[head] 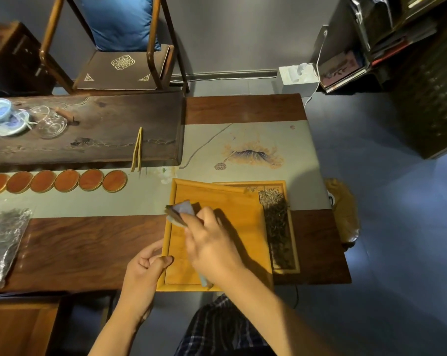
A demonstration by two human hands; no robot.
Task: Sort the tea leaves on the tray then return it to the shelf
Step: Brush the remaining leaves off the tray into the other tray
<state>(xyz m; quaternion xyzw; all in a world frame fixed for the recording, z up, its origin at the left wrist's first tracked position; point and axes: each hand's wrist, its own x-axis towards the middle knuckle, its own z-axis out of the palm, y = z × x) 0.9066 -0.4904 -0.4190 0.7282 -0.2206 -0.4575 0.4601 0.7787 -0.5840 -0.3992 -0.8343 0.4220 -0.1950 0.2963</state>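
Centrally, low in frame: wooden tray (217, 285) on table (89, 247); tea leaves (277, 227) banked along its right side. Right hand (212, 242) grips a flat scraper (180, 211) over the tray. Left hand (145, 265) pinches the tray's left rim.

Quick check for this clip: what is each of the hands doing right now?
Left hand: holds the tray by its left rim, thumb on top.
Right hand: grips a blurred flat blue-grey tool over the tray.
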